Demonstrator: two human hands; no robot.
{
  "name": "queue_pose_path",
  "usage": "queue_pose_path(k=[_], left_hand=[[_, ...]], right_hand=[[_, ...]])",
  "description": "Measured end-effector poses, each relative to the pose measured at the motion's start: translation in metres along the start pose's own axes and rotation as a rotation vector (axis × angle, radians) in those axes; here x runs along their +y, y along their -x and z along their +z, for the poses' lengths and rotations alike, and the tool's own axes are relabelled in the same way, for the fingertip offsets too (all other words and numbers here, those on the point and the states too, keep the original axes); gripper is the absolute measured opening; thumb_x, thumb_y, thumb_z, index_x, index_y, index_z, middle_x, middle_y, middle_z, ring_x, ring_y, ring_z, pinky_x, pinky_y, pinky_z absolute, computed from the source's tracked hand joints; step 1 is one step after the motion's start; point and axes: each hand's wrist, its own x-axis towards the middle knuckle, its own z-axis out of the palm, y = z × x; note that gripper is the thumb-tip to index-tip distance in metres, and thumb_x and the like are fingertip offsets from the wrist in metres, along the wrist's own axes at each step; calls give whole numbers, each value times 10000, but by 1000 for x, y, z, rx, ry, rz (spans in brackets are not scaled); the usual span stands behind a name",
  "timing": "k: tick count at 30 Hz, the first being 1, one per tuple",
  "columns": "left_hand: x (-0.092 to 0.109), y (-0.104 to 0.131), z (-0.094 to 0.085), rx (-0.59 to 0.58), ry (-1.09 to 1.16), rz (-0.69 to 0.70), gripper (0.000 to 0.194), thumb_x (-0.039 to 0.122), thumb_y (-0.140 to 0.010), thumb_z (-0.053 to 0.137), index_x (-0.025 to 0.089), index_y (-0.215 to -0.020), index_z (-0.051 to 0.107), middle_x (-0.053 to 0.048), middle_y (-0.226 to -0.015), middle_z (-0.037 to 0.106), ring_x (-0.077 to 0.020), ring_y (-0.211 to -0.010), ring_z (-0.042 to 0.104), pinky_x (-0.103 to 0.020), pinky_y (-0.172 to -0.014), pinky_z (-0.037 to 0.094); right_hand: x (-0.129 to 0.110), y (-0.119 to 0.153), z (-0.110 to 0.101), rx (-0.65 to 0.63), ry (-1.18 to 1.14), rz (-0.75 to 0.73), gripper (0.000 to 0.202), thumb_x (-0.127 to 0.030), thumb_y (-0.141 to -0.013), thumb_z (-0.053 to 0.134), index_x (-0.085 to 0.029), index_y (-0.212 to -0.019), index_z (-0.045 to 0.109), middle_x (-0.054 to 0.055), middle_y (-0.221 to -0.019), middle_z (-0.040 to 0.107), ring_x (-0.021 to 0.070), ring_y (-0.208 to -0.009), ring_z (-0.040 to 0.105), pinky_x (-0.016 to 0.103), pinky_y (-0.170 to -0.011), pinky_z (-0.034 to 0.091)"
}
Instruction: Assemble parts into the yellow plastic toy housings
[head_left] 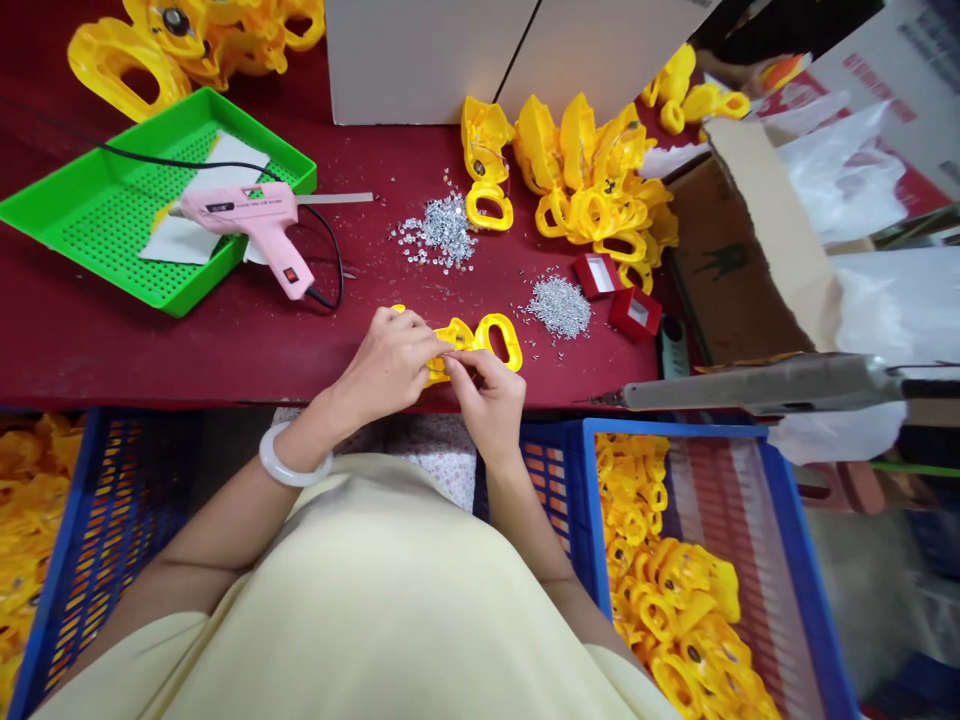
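At the front edge of the red table lies a yellow plastic shell [501,342] with a ring-shaped handle. My left hand [396,362] is wrapped over its left part and hides much of it. My right hand [491,398] is closed in a pinch over the shell's middle, its fingertips close to those of my left. Whatever sits in that pinch is too small to make out. Just beyond the hands are a pile of small screws [559,306] and a pile of shiny round metal pieces [444,230].
A pink glue gun [259,220] rests on a green tray [187,296]. More yellow shells [592,170] stand near a cardboard box [772,230]. An electric screwdriver [757,388] hangs at the right. Blue crates [806,580] of yellow parts flank me. Someone's hand [739,75] shows at the far right.
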Motion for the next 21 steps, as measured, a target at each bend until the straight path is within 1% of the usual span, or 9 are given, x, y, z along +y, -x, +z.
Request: queue_pose_path(k=[3,6,9,12,14,17,21], left_hand=[[1,-1,1,-14,-57,-9,176,187,-913,542,172,-990,700,-66,-922,714,-247,-928,579,-435,-846,366],[2,-5,6,1,-119,-34,160,220,-934,546,176,-921,699,-60,-868,702,-235,-869,566,-418,-809,363],[2,-8,10,19,-159,-44,149,215,-926,561,187,-865,694,-48,-827,696,-228,-830,552,-411,-786,352],[2,-9,11,29,-158,-35,156,214,-919,569,202,-828,695,-35,-793,689,-222,-808,540,-411,-784,348],[1,-9,11,38,-154,-25,172,217,-924,560,198,-817,693,-35,-797,691,-220,-807,539,-413,-792,353],[0,-8,10,49,-156,-25,205,229,-941,533,182,-815,687,-40,-796,690,-220,-807,539,-414,-799,364],[-1,-8,11,51,-166,-35,233,254,-954,515,179,-810,682,-42,-794,690,-223,-811,543,-416,-801,367]], right_hand=[[2,0,-2,0,-11,21,175,-340,-918,590,-224,-912,721,37,-874,738,155,-760,661,295,-703,521],[4,0,-5,2,46,2,189,-339,-929,573,-232,-970,723,35,-886,738,150,-739,655,295,-691,524],[8,-1,-8,29,164,-64,205,-309,-941,548,-237,-1041,713,40,-901,731,151,-740,656,299,-712,534],[16,-7,-12,32,308,-129,250,-268,-958,503,-235,-1115,695,68,-967,724,176,-859,677,320,-805,542],[22,-11,-15,22,405,-147,277,-247,-966,476,-218,-1144,687,94,-1011,718,197,-930,669,340,-850,531],[31,-19,-19,-2,582,-150,258,-227,-958,486,-191,-1097,702,113,-1000,708,223,-929,636,357,-823,502],[36,-30,-22,-63,818,-104,182,-230,-930,539,-194,-928,718,106,-910,683,227,-849,568,330,-671,419]])
